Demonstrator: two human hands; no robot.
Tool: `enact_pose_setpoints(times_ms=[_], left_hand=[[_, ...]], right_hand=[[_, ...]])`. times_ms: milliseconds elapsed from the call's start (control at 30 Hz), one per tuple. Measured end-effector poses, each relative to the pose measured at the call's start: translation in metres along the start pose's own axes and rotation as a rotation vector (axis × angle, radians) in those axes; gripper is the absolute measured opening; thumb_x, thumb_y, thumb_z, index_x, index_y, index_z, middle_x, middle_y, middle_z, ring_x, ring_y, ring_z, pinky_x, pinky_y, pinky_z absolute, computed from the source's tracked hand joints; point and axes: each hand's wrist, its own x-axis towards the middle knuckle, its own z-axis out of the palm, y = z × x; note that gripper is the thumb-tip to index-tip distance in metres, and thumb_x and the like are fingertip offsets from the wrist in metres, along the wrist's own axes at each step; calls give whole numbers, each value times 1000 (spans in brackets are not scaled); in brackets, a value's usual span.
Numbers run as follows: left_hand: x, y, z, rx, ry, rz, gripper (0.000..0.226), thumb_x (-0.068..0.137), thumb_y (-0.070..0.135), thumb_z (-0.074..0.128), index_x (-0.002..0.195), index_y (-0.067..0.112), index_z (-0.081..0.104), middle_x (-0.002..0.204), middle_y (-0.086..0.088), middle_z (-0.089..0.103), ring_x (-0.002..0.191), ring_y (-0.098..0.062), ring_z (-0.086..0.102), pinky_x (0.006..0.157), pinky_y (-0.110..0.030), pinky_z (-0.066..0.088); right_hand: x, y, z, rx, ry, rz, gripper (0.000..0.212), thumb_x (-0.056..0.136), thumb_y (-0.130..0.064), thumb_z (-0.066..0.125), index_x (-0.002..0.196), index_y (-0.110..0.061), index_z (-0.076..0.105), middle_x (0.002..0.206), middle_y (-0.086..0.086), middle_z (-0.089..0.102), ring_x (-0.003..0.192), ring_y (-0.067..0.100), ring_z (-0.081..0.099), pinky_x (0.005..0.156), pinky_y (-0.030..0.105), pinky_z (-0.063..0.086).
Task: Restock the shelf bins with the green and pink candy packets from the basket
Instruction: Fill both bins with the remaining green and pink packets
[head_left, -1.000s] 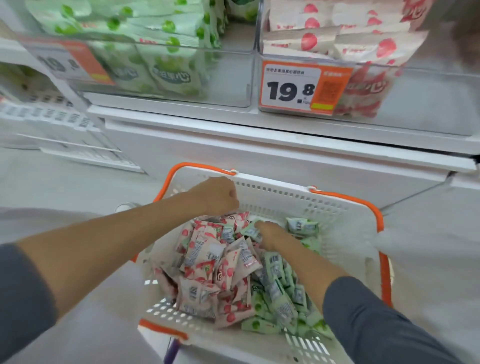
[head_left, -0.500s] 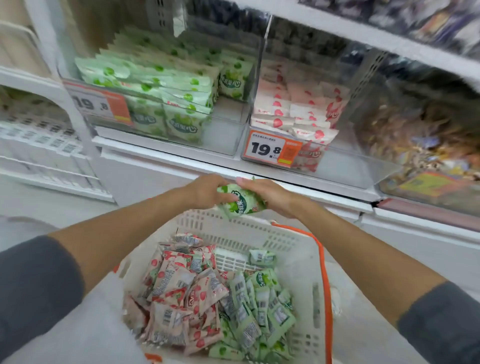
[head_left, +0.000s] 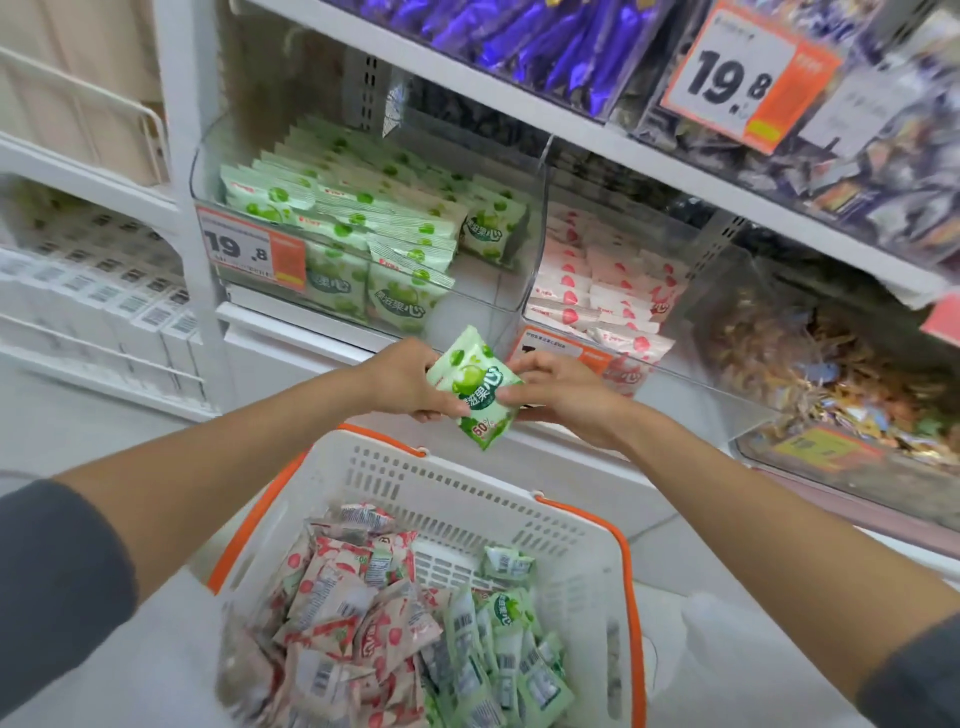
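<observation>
Shop shelving fills the background, with two clear bins side by side on the middle shelf and a white basket (head_left: 467, 483) with orange handles below. One second earlier both hands were down among the packets in the basket; half a second earlier they had met on a single green packet just above its far rim. Now that green packet (head_left: 475, 387) is higher, printed face toward the camera, level with the shelf's front edge and just below the wall shared by the two bins. The left hand (head_left: 402, 382) pinches its left edge and the right hand (head_left: 563, 395) pinches its right edge, so both are clamped on the one packet. One green packet is thus out of the basket but not yet stocked. Many pink packets (head_left: 337, 613) and green packets (head_left: 498, 654) remain in the basket.

The green bin (head_left: 467, 317) lies up and to the left, and the pink bin (head_left: 701, 374) up and to the right. The green bin's rows crowd its left side and rear, and open floor shows at its front right corner, beside the dividing wall. Entry is probably over the clear front lip and under the upper shelf (head_left: 571, 124), which overhangs the opening. A price tag (head_left: 252, 252) covers the green bin's front left corner.
</observation>
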Motion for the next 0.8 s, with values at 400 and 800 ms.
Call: enact_pose_setpoints(times_ms=[400,800], left_hand=[[-8,17,-15,-185,8,111,23,83,2,72,106,3,70,104,-12,72,85,-16,69,82,-28,59],[-9,23,-18,-89,-45,176,18,84,7,73,98,-3,69,74,2,71,65,-5,64,63,-20,54]], right_hand=[[-19,-67,3,-615,-65,-245,29,83,-19,76,110,-13,68,82,-9,71,72,-1,65,64,12,49],[-18,-92,0,-637,-126,-164,29,78,-21,81,104,-20,69,94,-5,75,87,9,70,79,27,56]])
